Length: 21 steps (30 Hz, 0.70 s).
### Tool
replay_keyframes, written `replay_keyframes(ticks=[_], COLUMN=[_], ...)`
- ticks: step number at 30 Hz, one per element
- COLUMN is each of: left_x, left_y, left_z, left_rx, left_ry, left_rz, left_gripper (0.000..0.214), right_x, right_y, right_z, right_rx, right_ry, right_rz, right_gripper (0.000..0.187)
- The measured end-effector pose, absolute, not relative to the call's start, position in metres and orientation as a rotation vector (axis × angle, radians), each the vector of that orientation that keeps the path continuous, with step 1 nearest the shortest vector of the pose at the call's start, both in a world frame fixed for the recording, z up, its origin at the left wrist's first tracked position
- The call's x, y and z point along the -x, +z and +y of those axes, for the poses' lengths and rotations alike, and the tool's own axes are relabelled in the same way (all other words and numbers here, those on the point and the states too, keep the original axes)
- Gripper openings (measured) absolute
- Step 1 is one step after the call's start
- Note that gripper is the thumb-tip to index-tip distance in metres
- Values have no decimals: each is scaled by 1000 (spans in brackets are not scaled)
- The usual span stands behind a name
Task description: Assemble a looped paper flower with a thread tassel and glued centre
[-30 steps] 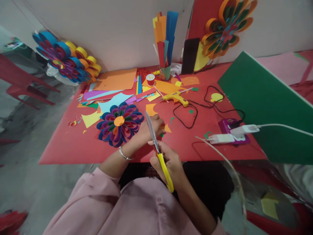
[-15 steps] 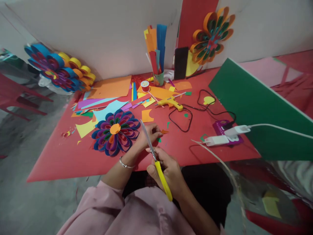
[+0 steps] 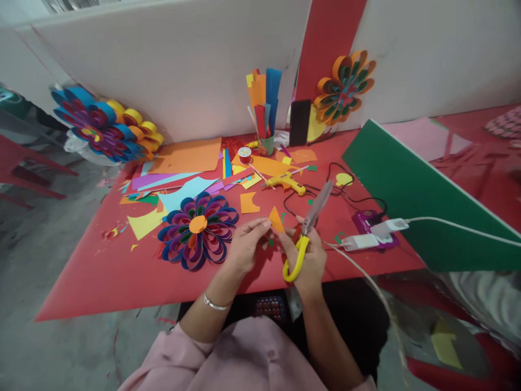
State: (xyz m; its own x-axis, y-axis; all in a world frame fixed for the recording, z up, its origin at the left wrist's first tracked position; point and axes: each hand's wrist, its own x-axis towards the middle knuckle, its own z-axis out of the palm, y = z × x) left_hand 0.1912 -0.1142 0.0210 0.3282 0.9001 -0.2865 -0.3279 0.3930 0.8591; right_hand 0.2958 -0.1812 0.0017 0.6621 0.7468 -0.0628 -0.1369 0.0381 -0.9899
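Observation:
My right hand (image 3: 306, 255) grips yellow-handled scissors (image 3: 306, 234), their blades pointing up and to the right over the red table (image 3: 101, 271). A small orange paper piece (image 3: 277, 220) is pinched between the fingertips of my left hand (image 3: 244, 244), and my right fingertips touch it too. A blue, purple and red paper flower with an orange centre (image 3: 198, 224) lies flat just left of my left hand. A silver bangle (image 3: 215, 305) sits on my left wrist.
A yellow glue gun (image 3: 288, 182) with a black cord lies behind my hands. Paper sheets and scraps (image 3: 187, 157) cover the far left. A cup of paper strips (image 3: 265, 144), a red spool (image 3: 245, 155), a green board (image 3: 423, 190) and white plugs (image 3: 358, 241) stand around.
The scissors swung from pointing up-left to pointing up-right as my right hand moved right. My left hand now holds up the orange piece between both hands.

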Motion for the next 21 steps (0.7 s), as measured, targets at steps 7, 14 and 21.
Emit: replay_keyframes(ticks=[7, 14, 21], left_x=[-178, -160, -155], left_y=[11, 12, 21], left_z=[-130, -133, -136], left_rx=[-844, -1000, -1042], left_ry=[906, 836, 837], left_rz=[948, 1000, 942], left_gripper=[29, 25, 24], right_x=[-296, -305, -300], right_y=[1, 5, 8], right_z=[-182, -196, -201], right_rx=[1356, 1340, 1327], right_ry=[763, 921, 846], right_rz=[-585, -691, -676], right_gripper=[60, 61, 60])
